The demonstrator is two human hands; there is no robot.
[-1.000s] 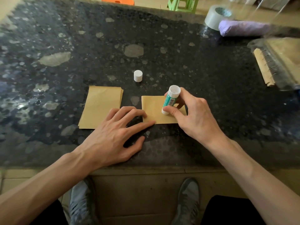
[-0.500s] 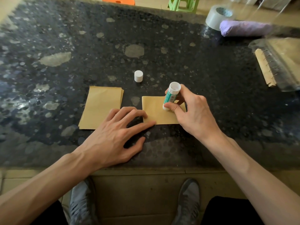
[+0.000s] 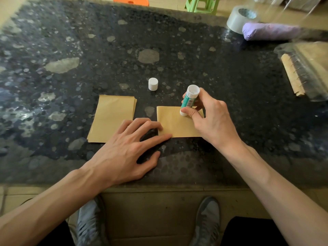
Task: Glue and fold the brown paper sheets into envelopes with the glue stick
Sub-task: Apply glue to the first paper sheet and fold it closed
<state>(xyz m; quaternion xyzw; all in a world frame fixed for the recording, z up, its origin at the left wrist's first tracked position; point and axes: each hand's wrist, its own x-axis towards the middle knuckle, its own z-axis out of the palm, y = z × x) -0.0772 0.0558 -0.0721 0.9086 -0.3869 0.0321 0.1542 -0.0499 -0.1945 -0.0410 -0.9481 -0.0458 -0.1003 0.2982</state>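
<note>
The right grip (image 3: 211,119) pinches the glue stick (image 3: 189,102), which is tilted, with its tip on the far part of the brown sheet (image 3: 177,125). This sheet lies on the counter (image 3: 230,86) under this grip. The left grip (image 3: 124,150) is spread flat, fingertips (image 3: 167,136) on the sheet's left edge, beside the paper stack (image 3: 111,119).

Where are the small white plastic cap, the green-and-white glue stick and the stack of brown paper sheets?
small white plastic cap (image 3: 153,85): head view, its side.
green-and-white glue stick (image 3: 188,102): head view, its label.
stack of brown paper sheets (image 3: 113,118): head view, top sheet's middle.
</note>
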